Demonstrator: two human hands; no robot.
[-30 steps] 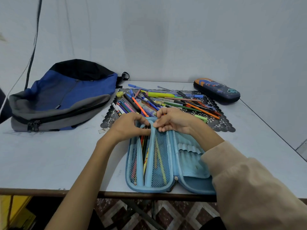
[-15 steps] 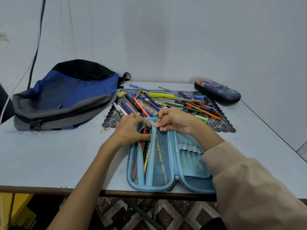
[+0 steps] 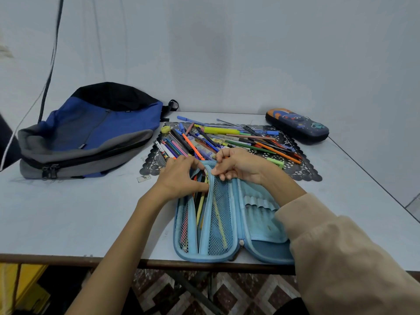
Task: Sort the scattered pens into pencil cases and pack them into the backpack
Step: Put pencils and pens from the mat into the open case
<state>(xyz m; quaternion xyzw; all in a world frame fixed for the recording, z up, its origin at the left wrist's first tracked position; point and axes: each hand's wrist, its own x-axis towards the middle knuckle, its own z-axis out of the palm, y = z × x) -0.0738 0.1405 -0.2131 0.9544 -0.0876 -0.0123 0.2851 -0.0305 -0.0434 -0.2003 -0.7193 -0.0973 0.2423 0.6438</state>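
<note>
A light blue pencil case (image 3: 256,226) lies open at the table's near edge, with several pens under its mesh flaps. My left hand (image 3: 179,176) is at the case's top left, fingers curled on the left flap's edge over the pens. My right hand (image 3: 241,164) pinches the top of the middle mesh flap (image 3: 219,214). Behind both hands, a heap of scattered pens (image 3: 227,139) covers a black lace mat (image 3: 302,171). A blue, grey and black backpack (image 3: 91,133) lies zipped at the back left.
A dark pencil case with an orange pattern (image 3: 297,126) sits shut at the back right, near the wall. The white table (image 3: 68,212) ends just below the open case; its right edge runs diagonally. A cable (image 3: 51,64) hangs at the left.
Both hands stay at the top of the open case; my left fingers have pushed a little further in over the pens. Nothing else has moved.
</note>
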